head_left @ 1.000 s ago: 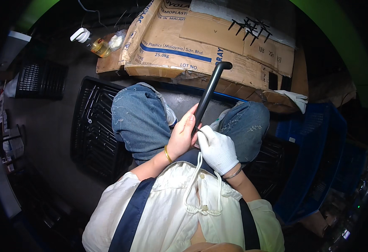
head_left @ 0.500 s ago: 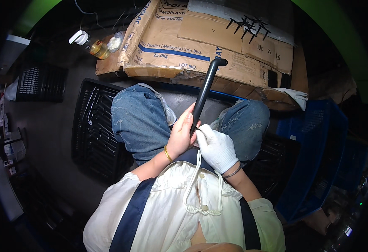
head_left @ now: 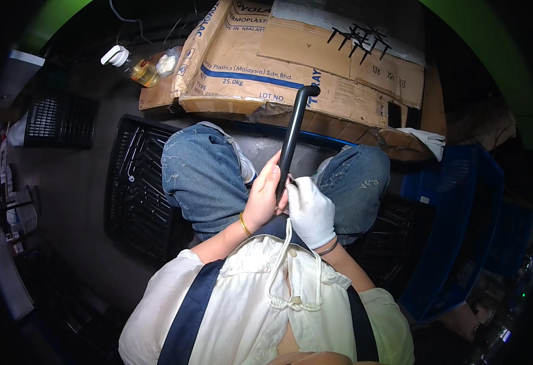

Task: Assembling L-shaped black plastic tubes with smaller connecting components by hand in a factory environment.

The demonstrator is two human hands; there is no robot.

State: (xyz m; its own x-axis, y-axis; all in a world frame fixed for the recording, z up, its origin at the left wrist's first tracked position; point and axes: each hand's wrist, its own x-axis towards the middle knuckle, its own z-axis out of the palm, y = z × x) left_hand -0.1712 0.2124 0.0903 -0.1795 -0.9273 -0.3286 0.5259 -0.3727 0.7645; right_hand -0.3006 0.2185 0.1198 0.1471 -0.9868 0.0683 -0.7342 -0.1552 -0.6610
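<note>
We noted the bare left hand (head_left: 264,192) gripping a black bent tube (head_left: 292,131) between the knees (head_left: 200,167); gloved right hand (head_left: 309,210) curled near its lower end, holding what, we couldn't tell. We judged this close handwork, next needing a steady left grip

A glossy black rod (head_left: 291,137) slants away rightward; far end bent right; left fingers (head_left: 271,175) hold it.

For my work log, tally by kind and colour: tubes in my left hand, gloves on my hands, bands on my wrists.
Bent black tube in left hand: 1
White knit glove on right hand: 1
Gold-coloured bangle: 1
Thin dark wristband: 1
Total: 4
</note>
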